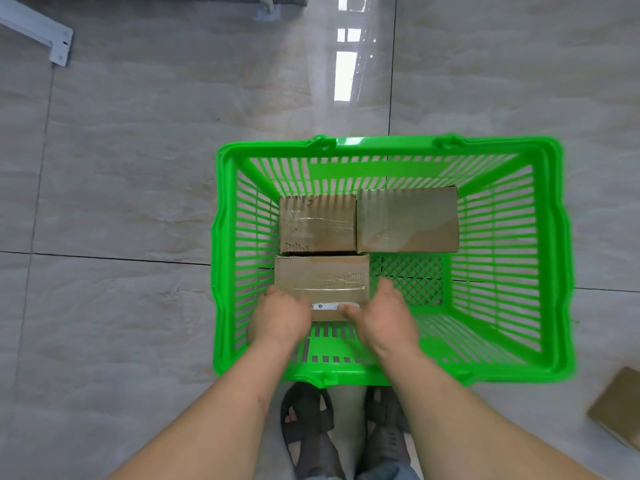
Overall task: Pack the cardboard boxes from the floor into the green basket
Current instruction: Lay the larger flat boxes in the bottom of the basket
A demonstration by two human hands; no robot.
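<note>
The green basket (550, 258) stands on the tiled floor in front of me. Two taped cardboard boxes lie side by side at its far end: a smaller one (317, 224) on the left and a wider one (408, 220) on the right. A third cardboard box (322, 280) lies in the near left part of the basket. My left hand (278, 315) grips its near left corner and my right hand (384, 311) grips its near right side. The basket's near right floor is bare mesh. Another cardboard box (620, 410) lies on the floor at the right edge.
My two feet in dark sandals (308, 431) stand just behind the basket's near rim. A white metal bracket (41, 32) lies on the floor at the far left. A window reflection shines on the glossy tiles beyond the basket.
</note>
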